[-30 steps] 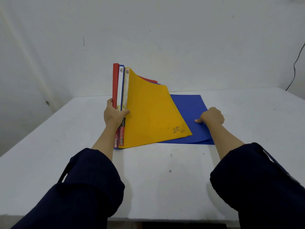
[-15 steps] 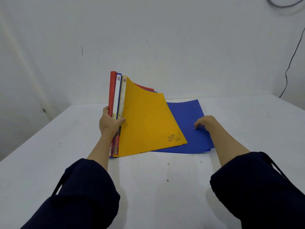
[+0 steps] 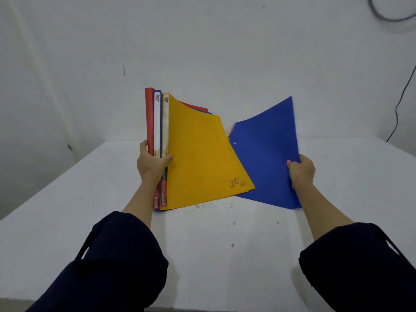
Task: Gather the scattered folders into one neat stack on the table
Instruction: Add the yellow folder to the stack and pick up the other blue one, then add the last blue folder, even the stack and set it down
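Fingers [image 3: 167, 158] of the left hand [image 3: 151, 164] wrap the spines of a red, blue and yellow folder bundle [image 3: 198, 154], held upright with its lower end at the white counter [image 3: 213, 255]. To its right, the right hand [image 3: 301, 170] pinches the tilted blue folder's [image 3: 265, 154] edge, raised off the counter.

Looks like a bare staged recording room to me, not a real office: plain white counter [image 3: 247, 266] with scuff marks, blank white walls [image 3: 225, 41] meeting in a corner behind it, one loose black cable [image 3: 403, 95] hanging down the wall.
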